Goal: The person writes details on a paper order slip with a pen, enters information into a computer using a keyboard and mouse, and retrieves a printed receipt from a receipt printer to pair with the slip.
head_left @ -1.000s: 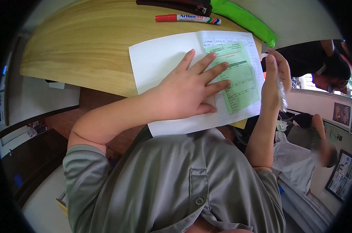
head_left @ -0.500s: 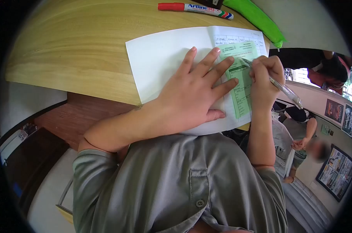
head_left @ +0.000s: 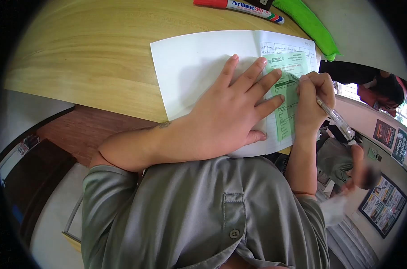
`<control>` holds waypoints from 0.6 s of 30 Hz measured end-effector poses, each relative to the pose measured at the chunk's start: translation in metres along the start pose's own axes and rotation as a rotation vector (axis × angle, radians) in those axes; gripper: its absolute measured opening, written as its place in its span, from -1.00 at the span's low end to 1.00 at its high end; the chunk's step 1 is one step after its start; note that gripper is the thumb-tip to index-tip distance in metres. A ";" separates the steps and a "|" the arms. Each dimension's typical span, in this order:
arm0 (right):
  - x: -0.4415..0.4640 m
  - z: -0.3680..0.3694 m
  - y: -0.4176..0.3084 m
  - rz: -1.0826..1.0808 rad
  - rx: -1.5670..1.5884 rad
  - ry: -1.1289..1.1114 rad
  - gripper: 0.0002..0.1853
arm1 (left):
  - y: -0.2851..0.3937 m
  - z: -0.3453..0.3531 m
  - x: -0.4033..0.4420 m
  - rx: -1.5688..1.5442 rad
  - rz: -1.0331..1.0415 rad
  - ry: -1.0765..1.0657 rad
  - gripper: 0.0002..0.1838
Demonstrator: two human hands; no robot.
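Observation:
My left hand (head_left: 239,98) lies flat with its fingers spread over white sheets of paper (head_left: 185,67), two fingertips resting on the left edge of a green printed form (head_left: 286,110). My right hand (head_left: 314,101) grips a clear-barrelled pen (head_left: 335,117), its tip touching the upper part of the green form. Behind the form, a sheet with a handwritten table (head_left: 286,45) shows at the top right. Part of the form's right side is hidden by my right hand.
A red-capped Artline marker (head_left: 239,10) and a bright green pouch-like item (head_left: 309,27) lie at the far side of the wooden desk (head_left: 87,54). To the right, another person (head_left: 342,159) is beside a wall with posters (head_left: 383,204).
The view has shifted slightly, so the papers and marker sit further right. My right hand and the pen have moved a little lower on the form. The other person's arms have moved.

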State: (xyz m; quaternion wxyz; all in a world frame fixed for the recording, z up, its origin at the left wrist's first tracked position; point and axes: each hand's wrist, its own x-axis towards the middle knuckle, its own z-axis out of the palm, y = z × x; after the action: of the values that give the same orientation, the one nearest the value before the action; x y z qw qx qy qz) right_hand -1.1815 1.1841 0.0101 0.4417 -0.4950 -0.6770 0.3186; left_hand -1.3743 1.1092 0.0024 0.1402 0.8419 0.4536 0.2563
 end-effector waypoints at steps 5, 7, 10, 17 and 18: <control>0.001 0.001 -0.001 -0.058 -0.074 0.012 -0.78 | -0.001 -0.001 0.000 -0.025 -0.003 0.002 -0.28; 0.001 0.002 -0.001 -0.010 -0.035 0.026 -0.78 | -0.001 -0.001 0.000 -0.029 -0.019 -0.024 -0.24; 0.001 0.000 0.002 -0.004 -0.033 0.025 -0.78 | -0.001 0.000 0.000 -0.034 -0.027 -0.053 -0.21; 0.000 -0.001 0.002 -0.026 -0.068 0.040 -0.80 | -0.001 0.000 -0.001 -0.019 -0.027 -0.061 -0.22; 0.000 -0.001 0.003 -0.031 -0.090 0.038 -0.80 | -0.001 0.001 -0.001 -0.018 -0.028 -0.061 -0.22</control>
State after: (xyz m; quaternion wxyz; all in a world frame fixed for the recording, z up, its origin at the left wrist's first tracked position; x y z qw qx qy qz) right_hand -1.1795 1.1848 0.0081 0.4366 -0.5097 -0.6899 0.2714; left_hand -1.3748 1.1091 0.0014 0.1652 0.8416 0.4586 0.2326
